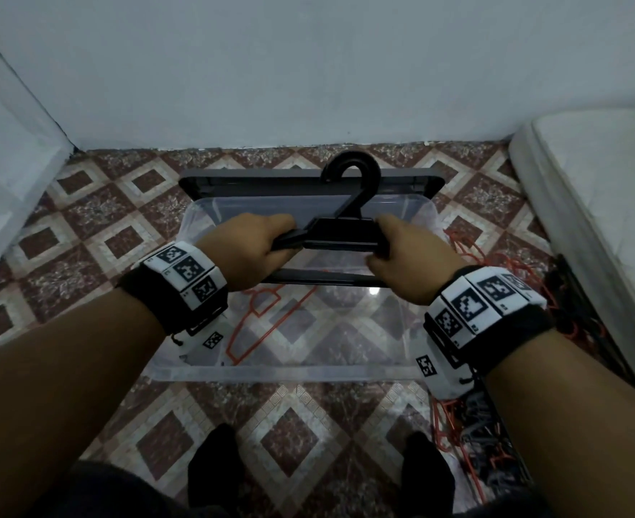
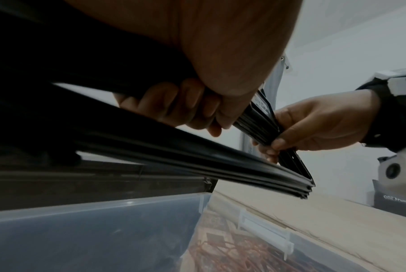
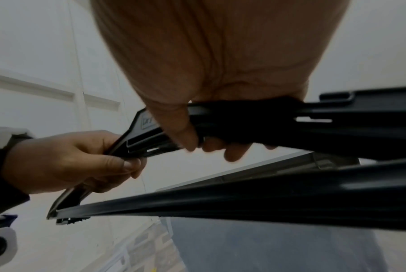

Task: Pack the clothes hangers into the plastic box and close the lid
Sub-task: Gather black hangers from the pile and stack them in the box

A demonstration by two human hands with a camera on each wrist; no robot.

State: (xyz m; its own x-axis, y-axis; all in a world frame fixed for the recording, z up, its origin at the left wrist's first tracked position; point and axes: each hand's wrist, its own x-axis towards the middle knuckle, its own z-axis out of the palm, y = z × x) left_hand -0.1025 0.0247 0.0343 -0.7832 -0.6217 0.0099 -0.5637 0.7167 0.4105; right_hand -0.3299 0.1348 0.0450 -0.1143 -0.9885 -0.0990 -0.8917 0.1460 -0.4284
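A stack of black plastic hangers hangs flat over the open clear plastic box, hooks pointing toward the wall. My left hand grips the stack's left shoulder, and my right hand grips the right shoulder. The left wrist view shows the black hangers with my left hand's fingers curled round them. My right hand's fingers wrap the black hangers in the right wrist view. A red wire hanger lies inside the box. The dark lid lies behind the box.
More red and dark hangers lie in a pile on the patterned tile floor right of the box. A white mattress runs along the right side. The wall stands just behind the lid. My feet in dark socks are near the box's front.
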